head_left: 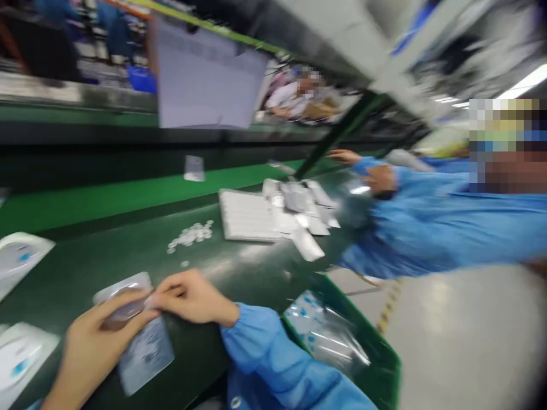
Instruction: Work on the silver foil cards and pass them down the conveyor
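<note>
My left hand [100, 336] reaches over a clear plastic blister pack [139, 283], its thumb and fingertips closing near the pack's right edge. My right hand [194, 299] pinches at the same spot, fingertips meeting those of the left. Something small and whitish [149, 302] shows between the fingertips, too blurred to name. Below them a flat translucent sheet or bag [147, 353] with faint printing lies on the dark green work surface [188, 359]. Just beyond the hands are several small clear round pieces [192, 233] in a loose cluster.
White trays [248, 216] and a pile of white packets [299, 208] lie further right. White packs with blue dots [21, 356] are at left. A green bin [391, 364] holds plastic bags [337, 336]. A co-worker's blue sleeve [427, 228] extends over the belt at right.
</note>
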A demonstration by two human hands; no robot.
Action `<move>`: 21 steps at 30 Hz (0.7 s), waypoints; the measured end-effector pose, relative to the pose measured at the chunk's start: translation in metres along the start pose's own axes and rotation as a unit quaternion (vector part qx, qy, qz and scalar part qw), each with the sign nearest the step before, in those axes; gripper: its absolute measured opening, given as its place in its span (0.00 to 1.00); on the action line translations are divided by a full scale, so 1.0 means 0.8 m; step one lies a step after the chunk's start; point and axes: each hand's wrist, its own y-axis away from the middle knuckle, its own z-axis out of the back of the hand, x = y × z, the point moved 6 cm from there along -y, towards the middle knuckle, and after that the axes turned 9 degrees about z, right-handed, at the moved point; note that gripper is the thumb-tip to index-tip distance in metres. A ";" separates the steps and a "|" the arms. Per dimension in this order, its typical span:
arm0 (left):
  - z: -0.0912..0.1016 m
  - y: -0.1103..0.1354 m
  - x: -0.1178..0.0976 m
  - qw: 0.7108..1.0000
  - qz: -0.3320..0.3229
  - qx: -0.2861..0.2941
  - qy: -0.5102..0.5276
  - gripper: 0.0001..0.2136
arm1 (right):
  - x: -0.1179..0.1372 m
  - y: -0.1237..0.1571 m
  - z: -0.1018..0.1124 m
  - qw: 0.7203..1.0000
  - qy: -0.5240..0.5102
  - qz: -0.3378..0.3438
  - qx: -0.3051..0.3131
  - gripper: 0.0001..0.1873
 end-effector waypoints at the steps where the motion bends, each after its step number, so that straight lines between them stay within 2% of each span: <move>1: 0.000 0.004 0.003 0.999 0.033 0.023 0.005 0.17 | 0.004 0.003 0.001 1.000 0.005 0.009 -0.012 0.23; 4: -0.004 0.010 0.000 0.994 0.068 0.060 0.055 0.18 | 0.007 0.007 0.005 0.999 0.040 0.018 -0.025 0.21; 9: -0.009 0.013 -0.011 0.985 0.078 0.093 0.120 0.22 | 0.011 0.011 0.004 0.990 0.139 -0.002 -0.017 0.20; 15: -0.014 0.018 -0.009 0.977 0.104 0.119 0.141 0.26 | 0.025 0.003 -0.002 0.971 0.236 0.014 -0.010 0.20; 21: -0.016 0.017 -0.008 0.976 0.099 0.125 0.145 0.26 | 0.029 -0.003 -0.005 0.966 0.258 0.003 0.010 0.20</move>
